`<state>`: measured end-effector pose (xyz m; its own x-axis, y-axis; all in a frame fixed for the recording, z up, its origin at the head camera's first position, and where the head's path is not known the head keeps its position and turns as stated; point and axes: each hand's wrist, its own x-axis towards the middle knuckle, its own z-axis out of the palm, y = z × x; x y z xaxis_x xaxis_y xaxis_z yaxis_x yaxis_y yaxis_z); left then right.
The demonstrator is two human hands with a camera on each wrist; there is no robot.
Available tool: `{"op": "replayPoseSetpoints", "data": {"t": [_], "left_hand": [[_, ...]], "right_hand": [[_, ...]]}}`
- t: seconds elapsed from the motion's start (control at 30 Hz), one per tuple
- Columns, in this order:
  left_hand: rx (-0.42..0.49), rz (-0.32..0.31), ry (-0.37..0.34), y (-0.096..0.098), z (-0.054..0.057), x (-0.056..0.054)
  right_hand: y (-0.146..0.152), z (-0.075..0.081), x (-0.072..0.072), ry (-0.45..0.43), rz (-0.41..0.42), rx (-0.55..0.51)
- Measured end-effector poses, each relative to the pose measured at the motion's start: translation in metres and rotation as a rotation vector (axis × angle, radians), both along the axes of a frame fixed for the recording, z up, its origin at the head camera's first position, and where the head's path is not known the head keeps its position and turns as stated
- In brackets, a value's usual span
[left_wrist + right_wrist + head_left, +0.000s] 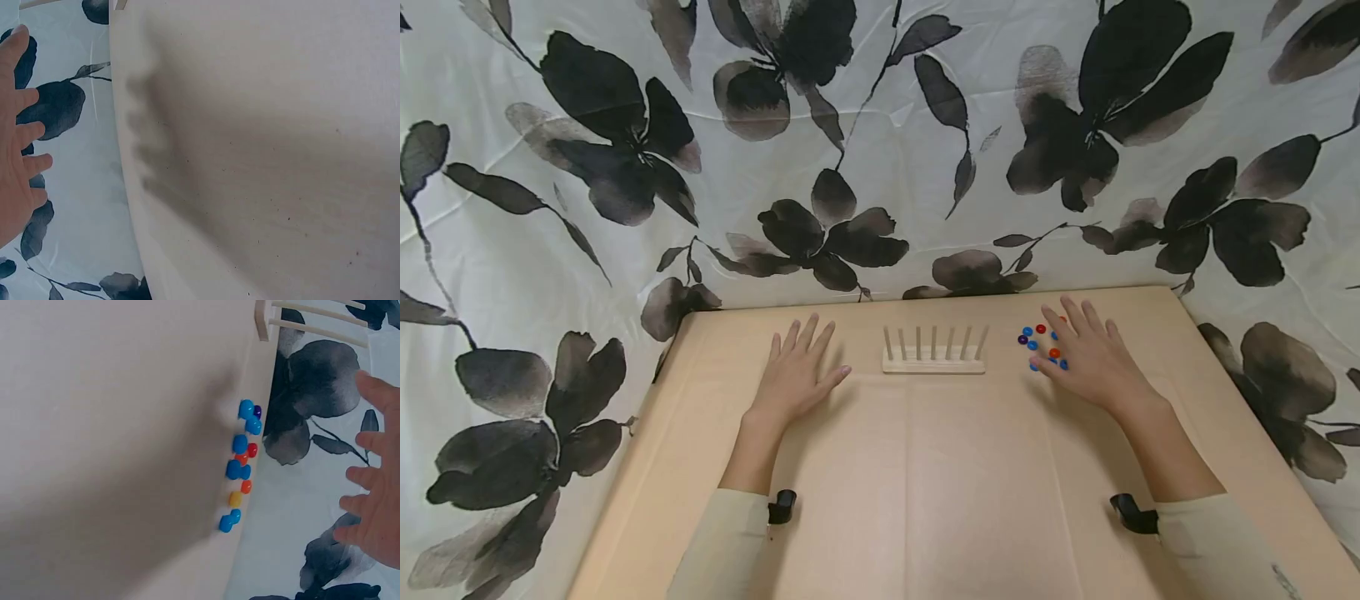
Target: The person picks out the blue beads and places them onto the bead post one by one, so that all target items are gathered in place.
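Observation:
A pale wooden peg rack (pixel 933 366) with several thin upright pegs stands near the far edge of the table. To its left is my left hand (pixel 793 372), palm down, fingers spread and holding nothing. My right hand (pixel 1092 357) is spread above small coloured beads (pixel 1032 345) to the right of the rack, partly hiding them in the head view. In the right wrist view the beads (pixel 240 444) lie in a loose cluster, blue, red, orange, yellow and purple. That hand's fingers are apart and hold nothing; its shadow falls on the table.
The light wooden table (pixel 977 475) has its far edge just behind the rack. Beyond and beside it hangs or lies white cloth (pixel 940 192) with dark flowers. Black straps (pixel 1135 514) show at both sleeve cuffs.

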<state>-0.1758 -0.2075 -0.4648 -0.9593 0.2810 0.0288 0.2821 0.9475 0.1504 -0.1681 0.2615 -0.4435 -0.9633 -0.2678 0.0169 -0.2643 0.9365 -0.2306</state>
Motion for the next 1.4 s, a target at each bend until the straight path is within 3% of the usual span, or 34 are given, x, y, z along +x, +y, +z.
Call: {"op": "replayPoseSetpoints", "data": {"t": [0.5, 0.8, 1.4], "left_hand": [[0.040, -0.060, -0.020, 0.005, -0.011, -0.004], [0.044, -0.102, -0.018, 0.010, -0.018, -0.009], [0.218, -0.192, -0.064, 0.025, -0.019, -0.018]], "right_hand": [[0.008, -0.017, -0.003, 0.084, 0.100, -0.087], [0.010, -0.027, -0.002, -0.039, 0.067, -0.195], [0.013, -0.051, 0.002, -0.071, 0.042, -0.271]]}}
